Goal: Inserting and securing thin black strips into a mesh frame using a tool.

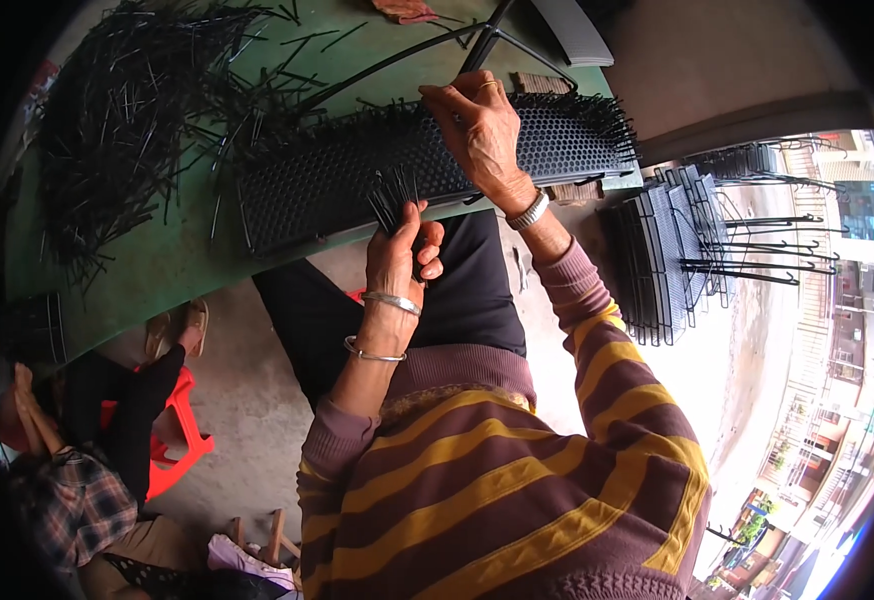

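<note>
My left hand (397,255) is closed round a bundle of thin black strips (393,198), which fan out above the fist. It is in front of a long black perforated panel (332,190), near the panel's front edge. Over the panel, right of its middle, my right hand (482,125) has thumb and fingertips pinched together. Whatever is in that pinch is too small to make out. Many short black strips (607,118) stand up along the panel's far edge. The panel lies lengthwise along the near side of a green table (147,275).
A large heap of loose black strips (122,130) covers the table's far left. A thin black metal frame (407,52) rises behind the panel. Stacked black racks with long hooks (662,250) stand at the right. Another person (77,500) sits at lower left by a red stool (179,440).
</note>
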A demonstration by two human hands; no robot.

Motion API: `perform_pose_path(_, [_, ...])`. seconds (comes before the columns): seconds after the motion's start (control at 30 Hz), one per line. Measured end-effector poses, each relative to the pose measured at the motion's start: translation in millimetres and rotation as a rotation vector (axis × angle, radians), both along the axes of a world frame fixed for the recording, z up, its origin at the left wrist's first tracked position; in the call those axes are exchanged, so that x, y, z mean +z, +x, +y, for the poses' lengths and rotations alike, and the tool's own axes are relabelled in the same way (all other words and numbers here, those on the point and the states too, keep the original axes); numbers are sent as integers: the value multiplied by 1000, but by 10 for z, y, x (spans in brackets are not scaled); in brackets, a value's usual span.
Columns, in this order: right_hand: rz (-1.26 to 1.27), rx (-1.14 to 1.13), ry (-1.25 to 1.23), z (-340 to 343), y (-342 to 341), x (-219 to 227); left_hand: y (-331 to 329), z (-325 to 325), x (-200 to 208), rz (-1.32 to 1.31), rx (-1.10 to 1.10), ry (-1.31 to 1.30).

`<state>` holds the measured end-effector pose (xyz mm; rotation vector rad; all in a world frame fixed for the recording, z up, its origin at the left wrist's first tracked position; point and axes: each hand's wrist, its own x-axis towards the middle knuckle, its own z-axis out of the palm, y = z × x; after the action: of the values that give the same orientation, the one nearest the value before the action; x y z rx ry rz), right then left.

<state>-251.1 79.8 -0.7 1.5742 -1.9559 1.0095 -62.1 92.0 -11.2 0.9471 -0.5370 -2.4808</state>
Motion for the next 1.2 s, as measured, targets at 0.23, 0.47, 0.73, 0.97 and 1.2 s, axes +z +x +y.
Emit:
perform_pose_path(0.23, [-7,-18,154,102,-16,90,-19,34,52,-5,27,-5])
perform_pose_path(0.47, [-705,148,400,267,83,309,-1,57,37,-26,65,-50])
perform_pose_path(0.73, [-1268,508,587,483,142,353,-6,77,126,-100,26,-126])
perform_pose_path(0.97, [-1385,548,584,481,108,442,34,85,176,-120,-29,-174])
perform_pose_path(1.2, [-1277,548,592,534,30,605,-46,67,118,-127,23,-146])
